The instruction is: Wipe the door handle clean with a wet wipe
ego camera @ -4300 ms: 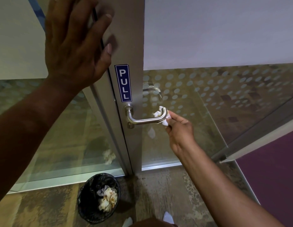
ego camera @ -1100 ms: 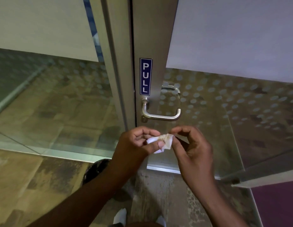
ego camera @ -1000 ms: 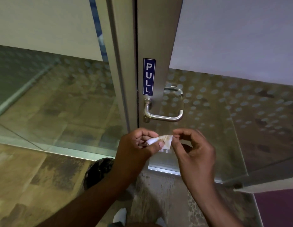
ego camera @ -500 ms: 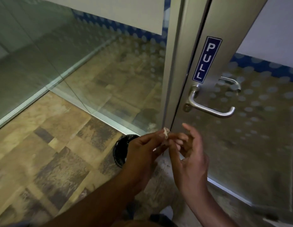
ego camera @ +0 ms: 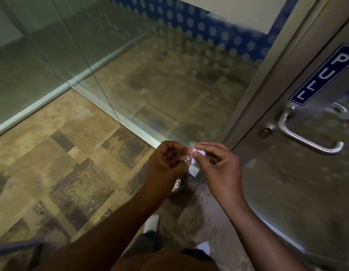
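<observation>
A small crumpled white wet wipe (ego camera: pixel 197 153) is pinched between my left hand (ego camera: pixel 165 165) and my right hand (ego camera: pixel 220 169), held low in front of me. Fingertips of both hands grip it. The brushed metal door handle (ego camera: pixel 304 133) juts from the door frame at the right, well apart from both hands, under a blue PULL sign (ego camera: pixel 324 75). A keyhole cylinder (ego camera: pixel 266 131) sits just left of the handle.
A black waste bin (ego camera: pixel 179 184) stands on the floor directly under my hands, mostly hidden by them. Glass partitions (ego camera: pixel 72 55) with metal floor rails run along the left. My white-socked feet (ego camera: pixel 152 222) stand on the patterned brown floor.
My view has swung down and left, so the handle now sits at the right edge. Both hands stayed together on the wipe and lowered over the bin.
</observation>
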